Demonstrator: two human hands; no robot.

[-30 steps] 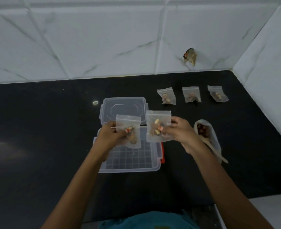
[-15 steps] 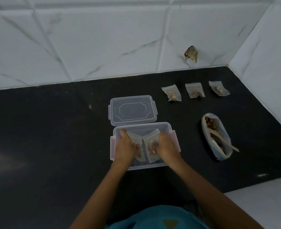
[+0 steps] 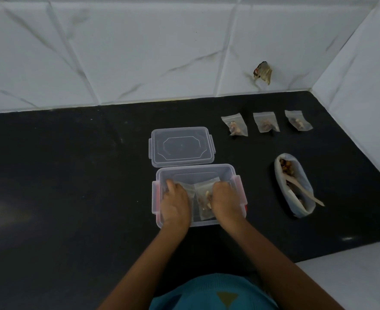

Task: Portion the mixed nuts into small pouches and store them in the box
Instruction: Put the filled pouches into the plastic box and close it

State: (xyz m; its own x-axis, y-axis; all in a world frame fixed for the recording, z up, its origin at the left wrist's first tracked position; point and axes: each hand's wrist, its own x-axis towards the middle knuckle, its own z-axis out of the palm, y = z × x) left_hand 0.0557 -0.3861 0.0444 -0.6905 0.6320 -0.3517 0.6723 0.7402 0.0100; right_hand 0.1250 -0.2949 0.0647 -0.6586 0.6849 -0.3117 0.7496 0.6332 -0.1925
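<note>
A clear plastic box [image 3: 194, 168] with red clips stands open on the black counter. Both of my hands are down inside it. My left hand [image 3: 176, 201] holds a small clear pouch [image 3: 188, 189] of nuts against the box floor on the left side. My right hand [image 3: 226, 200] holds a second nut pouch [image 3: 203, 199] beside it; the two pouches touch in the middle. My hands hide most of each pouch. Three more filled pouches [image 3: 235, 125] [image 3: 266, 122] [image 3: 297, 120] lie in a row at the back right.
The box's clear lid [image 3: 181, 147] lies flat just behind the box. To the right lies an open white bag of mixed nuts [image 3: 294, 184] with a wooden spoon [image 3: 305, 192] sticking out. Tiled walls close the back and right; the counter's front edge is near my body.
A second ago I held the two pouches up above the box. Both hands have since lowered them into the box and now rest there.
</note>
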